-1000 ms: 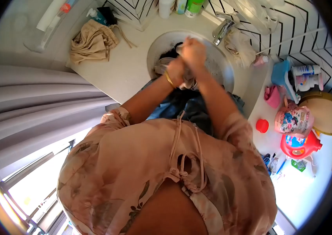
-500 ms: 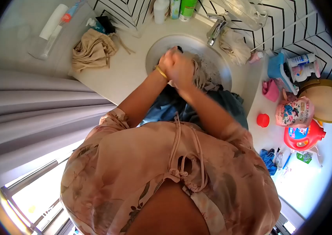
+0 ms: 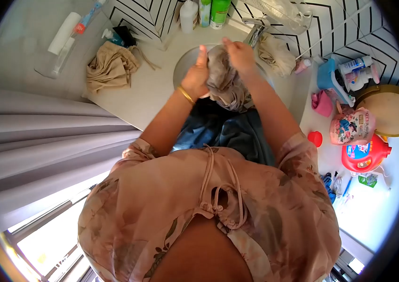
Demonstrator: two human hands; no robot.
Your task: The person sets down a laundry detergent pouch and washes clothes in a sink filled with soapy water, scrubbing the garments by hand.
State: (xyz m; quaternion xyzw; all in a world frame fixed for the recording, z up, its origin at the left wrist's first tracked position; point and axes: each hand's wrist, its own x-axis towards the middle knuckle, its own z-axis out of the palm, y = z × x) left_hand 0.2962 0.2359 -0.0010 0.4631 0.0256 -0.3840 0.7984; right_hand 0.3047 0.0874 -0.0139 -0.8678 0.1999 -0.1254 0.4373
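A bunched wet greyish-beige cloth garment (image 3: 225, 77) is held up over the round sink (image 3: 180, 70), its lower folds hanging toward the sink's near edge. My left hand (image 3: 196, 77), with a gold bangle at the wrist, grips its left side, thumb pointing up and the other fingers partly hidden by the fabric. On the opposite side my right hand (image 3: 241, 56) is closed at the garment's upper right edge. Dark blue fabric (image 3: 223, 131) lies between my forearms, in front of the sink. Most of the basin is hidden by the garment and hands.
A chrome tap (image 3: 256, 34) stands behind the sink, with a pale cloth (image 3: 277, 54) beside it. Folded beige cloth (image 3: 111, 66) lies on the left counter. Several bottles stand at the back. On the right are a red lid (image 3: 315, 138), a pink pouch (image 3: 352, 126) and a red detergent jug (image 3: 366, 155).
My hands were together low over the sink. They have separated, and the greyish-beige garment is now raised between them.
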